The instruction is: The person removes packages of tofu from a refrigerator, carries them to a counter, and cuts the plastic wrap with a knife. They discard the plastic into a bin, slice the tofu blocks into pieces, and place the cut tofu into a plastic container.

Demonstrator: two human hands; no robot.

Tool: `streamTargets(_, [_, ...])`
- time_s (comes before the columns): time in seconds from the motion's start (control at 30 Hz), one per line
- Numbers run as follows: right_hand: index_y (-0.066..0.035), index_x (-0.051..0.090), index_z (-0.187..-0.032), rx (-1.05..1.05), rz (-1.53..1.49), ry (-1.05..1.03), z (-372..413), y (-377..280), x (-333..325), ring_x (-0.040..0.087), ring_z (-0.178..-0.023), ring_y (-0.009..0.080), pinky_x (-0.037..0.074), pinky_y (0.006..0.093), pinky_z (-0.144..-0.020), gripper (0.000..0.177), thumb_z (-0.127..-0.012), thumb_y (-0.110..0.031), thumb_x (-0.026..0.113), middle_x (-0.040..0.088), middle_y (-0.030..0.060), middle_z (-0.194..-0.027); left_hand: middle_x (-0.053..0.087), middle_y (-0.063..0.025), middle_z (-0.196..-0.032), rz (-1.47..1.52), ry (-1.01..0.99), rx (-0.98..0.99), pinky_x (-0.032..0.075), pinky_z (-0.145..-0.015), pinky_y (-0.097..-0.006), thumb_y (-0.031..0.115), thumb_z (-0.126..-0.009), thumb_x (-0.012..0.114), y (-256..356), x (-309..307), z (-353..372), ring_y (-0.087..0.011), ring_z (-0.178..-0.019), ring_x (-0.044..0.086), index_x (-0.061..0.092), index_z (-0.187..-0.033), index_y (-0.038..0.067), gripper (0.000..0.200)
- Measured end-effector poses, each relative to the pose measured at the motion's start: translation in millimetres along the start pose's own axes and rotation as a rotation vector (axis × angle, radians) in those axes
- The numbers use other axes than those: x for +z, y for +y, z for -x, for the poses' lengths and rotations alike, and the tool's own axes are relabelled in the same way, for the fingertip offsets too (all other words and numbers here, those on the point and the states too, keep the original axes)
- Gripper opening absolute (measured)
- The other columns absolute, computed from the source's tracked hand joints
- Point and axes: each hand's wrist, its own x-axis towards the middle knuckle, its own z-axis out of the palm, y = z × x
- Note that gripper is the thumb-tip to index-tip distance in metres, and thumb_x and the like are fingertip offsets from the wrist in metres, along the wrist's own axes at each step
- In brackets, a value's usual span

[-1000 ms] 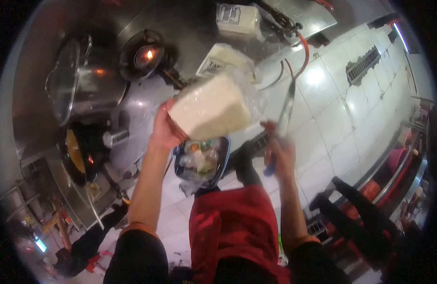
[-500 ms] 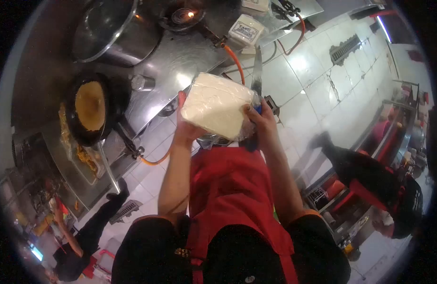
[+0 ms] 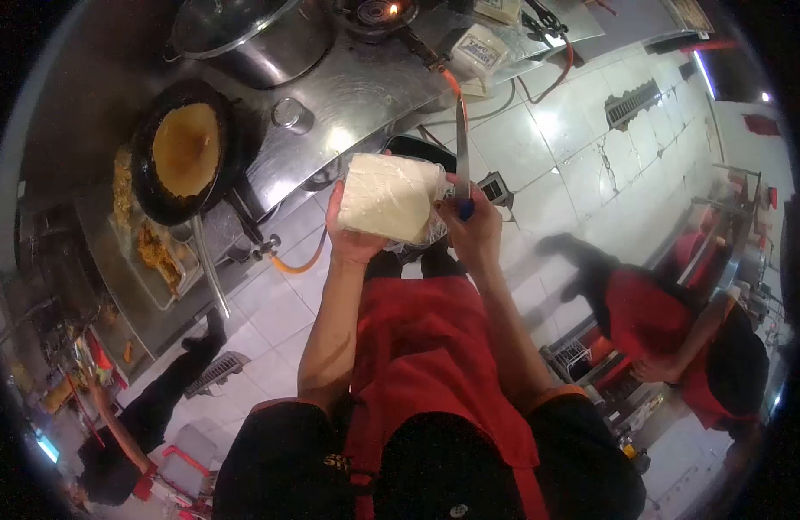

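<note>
A large off-white block, probably cheese (image 3: 387, 199), lies tilted in front of my apron, clear plastic wrap (image 3: 438, 221) bunched along its right side. My left hand (image 3: 352, 238) is closed on its left edge and lower corner, with the palm partly beneath it. In my right hand (image 3: 474, 230) is a knife (image 3: 462, 156), gripped by its blue handle with the long blade pointing away from me. The fingers of that hand also reach the wrap at the block's right edge. Behind the block shows part of a dark bin (image 3: 417, 149).
On the steel counter (image 3: 365, 113) stand a large pot (image 3: 270, 52), a metal shaker (image 3: 292, 116) and a lit burner (image 3: 374, 10). A frying pan (image 3: 162, 208) holds a flat pancake (image 3: 186, 147). Wrapped packages (image 3: 478, 50) sit farther right. People work at right (image 3: 651, 321) and lower left (image 3: 131, 442).
The block has tipped and shifted slightly, and its right side's wrap shows looser. My right hand has turned, so the knife shows more fully. The person at right has moved and bent an arm.
</note>
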Motion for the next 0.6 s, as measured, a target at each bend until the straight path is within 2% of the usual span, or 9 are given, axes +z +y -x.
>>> streamTargets(0.07, [-0.008, 0.066, -0.111, 0.011, 0.001, -0.023, -0.6, 6.7, -2.3, 0.048, -0.045, 0.0062, 0.038, 0.0251, -0.042, 0.027, -0.085, -0.012, 0.069, 0.057, -0.0014, -0.063, 0.027, -0.0113, -0.156, 0.032, -0.012, -0.01, 0.026, -0.114, -0.0498, 0.052, -0.098, 0.026, 2.5, 3.1, 4.5, -0.0338, -0.14, 0.031, 0.024, -0.15, 0.004, 0.071])
streamTargets(0.13, [-0.004, 0.068, -0.102, 0.074, 0.005, 0.009, -1.2, 3.8, -4.8, 0.057, -0.056, 0.0164, 0.047, 0.0306, -0.058, 0.024, -0.085, -0.021, 0.07, 0.059, 0.0095, -0.062, 0.027, -0.0132, -0.155, 0.052, -0.013, -0.007, 0.027, -0.114, -0.052, 0.054, -0.097, 0.028, 5.5, 0.5, 6.8, -0.0355, -0.139, 0.032, 0.024, -0.15, 0.004, 0.073])
streamTargets(0.27, [-0.003, 0.069, -0.094, 0.055, 0.048, -0.009, 5.2, -17.3, -13.7, 0.059, -0.06, 0.0202, 0.047, 0.0314, -0.06, 0.025, -0.084, -0.025, 0.071, 0.06, 0.0122, -0.066, 0.031, -0.016, -0.153, 0.073, -0.013, -0.021, 0.029, -0.112, -0.0534, 0.057, -0.095, 0.031, 8.1, -0.1, 10.9, -0.037, -0.137, 0.035, 0.024, -0.15, 0.005, 0.076])
streamTargets(0.33, [-0.002, 0.069, -0.091, -0.145, 0.112, -0.091, 4.2, -6.3, -11.3, 0.06, -0.064, 0.0223, 0.048, 0.0328, -0.062, 0.028, -0.083, -0.029, 0.071, 0.061, 0.0157, -0.072, 0.032, -0.0162, -0.152, 0.059, -0.014, -0.035, 0.029, -0.112, -0.0533, 0.058, -0.095, 0.031, 9.4, 5.9, 10.9, -0.0367, -0.136, 0.036, 0.025, -0.15, 0.005, 0.076])
streamTargets(0.47, [0.001, 0.066, -0.089, -0.217, 0.154, -0.05, 5.5, -11.2, -6.2, 0.059, -0.067, 0.0234, 0.048, 0.0353, -0.064, 0.033, -0.084, -0.032, 0.07, 0.058, 0.0157, -0.075, 0.034, -0.0166, -0.151, 0.019, 0.034, -0.05, 0.03, -0.111, -0.0526, 0.058, -0.095, 0.031, 14.7, 15.5, 8.7, -0.0356, -0.135, 0.038, 0.028, -0.149, 0.006, 0.075])
streamTargets(0.53, [0.0, 0.063, -0.091, 0.095, -0.045, -0.135, 5.7, -25.0, -12.4, 0.056, -0.06, 0.0177, 0.047, 0.033, -0.057, 0.027, -0.086, -0.026, 0.066, 0.055, 0.009, -0.069, 0.036, -0.0159, -0.15, 0.022, 0.006, -0.065, 0.03, -0.112, -0.0518, 0.055, -0.096, 0.033, 18.2, 15.3, 8.4, -0.0352, -0.135, 0.039, 0.029, -0.148, 0.005, 0.073])
streamTargets(0.57, [0.0, 0.063, -0.091, 0.089, -0.049, -0.127, 6.0, -34.3, -16.0, 0.056, -0.06, 0.0177, 0.047, 0.033, -0.057, 0.027, -0.086, -0.026, 0.066, 0.055, 0.009, -0.069, 0.037, -0.0152, -0.149, 0.03, -0.017, -0.077, 0.029, -0.112, -0.0511, 0.053, -0.097, 0.034, 20.0, 15.7, 7.2, -0.0347, -0.135, 0.039, 0.03, -0.148, 0.004, 0.071])
streamTargets(0.6, [-0.001, 0.062, -0.093, 0.189, -0.188, -0.184, 8.6, -46.1, -20.8, 0.053, -0.057, 0.0142, 0.043, 0.0305, -0.053, 0.023, -0.087, -0.023, 0.065, 0.053, 0.0055, -0.066, 0.037, -0.0152, -0.149, 0.025, -0.023, -0.084, 0.029, -0.112, -0.0511, 0.053, -0.097, 0.034, 21.3, 17.7, 7.1, -0.0347, -0.135, 0.039, 0.03, -0.148, 0.004, 0.071])
